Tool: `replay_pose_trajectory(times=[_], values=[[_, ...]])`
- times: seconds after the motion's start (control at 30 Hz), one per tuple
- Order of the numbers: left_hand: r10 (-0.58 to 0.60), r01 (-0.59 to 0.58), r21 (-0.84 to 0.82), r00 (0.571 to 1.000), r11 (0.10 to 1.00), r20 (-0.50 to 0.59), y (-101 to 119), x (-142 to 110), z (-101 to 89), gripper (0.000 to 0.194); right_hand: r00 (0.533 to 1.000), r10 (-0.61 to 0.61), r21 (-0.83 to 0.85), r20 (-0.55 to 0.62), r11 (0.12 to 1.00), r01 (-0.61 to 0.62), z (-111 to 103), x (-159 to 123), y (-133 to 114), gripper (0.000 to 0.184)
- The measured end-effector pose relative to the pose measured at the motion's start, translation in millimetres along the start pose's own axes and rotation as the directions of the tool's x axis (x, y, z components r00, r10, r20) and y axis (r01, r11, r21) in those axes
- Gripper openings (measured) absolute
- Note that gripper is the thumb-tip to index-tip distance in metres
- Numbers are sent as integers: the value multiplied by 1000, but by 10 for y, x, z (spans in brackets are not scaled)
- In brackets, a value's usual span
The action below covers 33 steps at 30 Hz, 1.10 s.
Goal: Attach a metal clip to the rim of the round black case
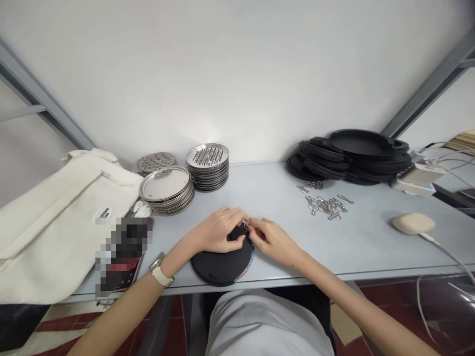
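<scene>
A black round disc (222, 264) with a shiny rim showing at its right side lies at the table's front edge. My left hand (218, 232) rests over its far part, fingers and thumb curled at the edge. Close against it, my right hand (272, 241) pinches at the same spot on the rim. Between the fingertips shows a small metal clip (245, 226), partly hidden. Similar loose metal clips (326, 205) lie in a small pile to the right.
Stacks of round metal grater plates (208, 157) and shiny metal discs (165, 184) stand at the back left. Black round rings (359, 143) are piled at the back right. A cream bag (70, 212), a pixelated item (124, 257) and a white corded device (413, 223) flank the workspace.
</scene>
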<state>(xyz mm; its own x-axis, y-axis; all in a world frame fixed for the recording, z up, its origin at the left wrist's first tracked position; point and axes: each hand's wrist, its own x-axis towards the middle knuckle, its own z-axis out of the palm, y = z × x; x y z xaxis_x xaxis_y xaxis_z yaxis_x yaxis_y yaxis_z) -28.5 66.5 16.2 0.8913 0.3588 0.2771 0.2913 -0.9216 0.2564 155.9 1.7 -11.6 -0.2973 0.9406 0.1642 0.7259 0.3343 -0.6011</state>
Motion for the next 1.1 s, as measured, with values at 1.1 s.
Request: replay_pose_trajectory(times=[1.1], values=[[20, -19, 51, 1000, 999, -15, -10, -1, 3, 19, 997, -67, -59, -40, 996, 64, 34, -20, 20, 22]])
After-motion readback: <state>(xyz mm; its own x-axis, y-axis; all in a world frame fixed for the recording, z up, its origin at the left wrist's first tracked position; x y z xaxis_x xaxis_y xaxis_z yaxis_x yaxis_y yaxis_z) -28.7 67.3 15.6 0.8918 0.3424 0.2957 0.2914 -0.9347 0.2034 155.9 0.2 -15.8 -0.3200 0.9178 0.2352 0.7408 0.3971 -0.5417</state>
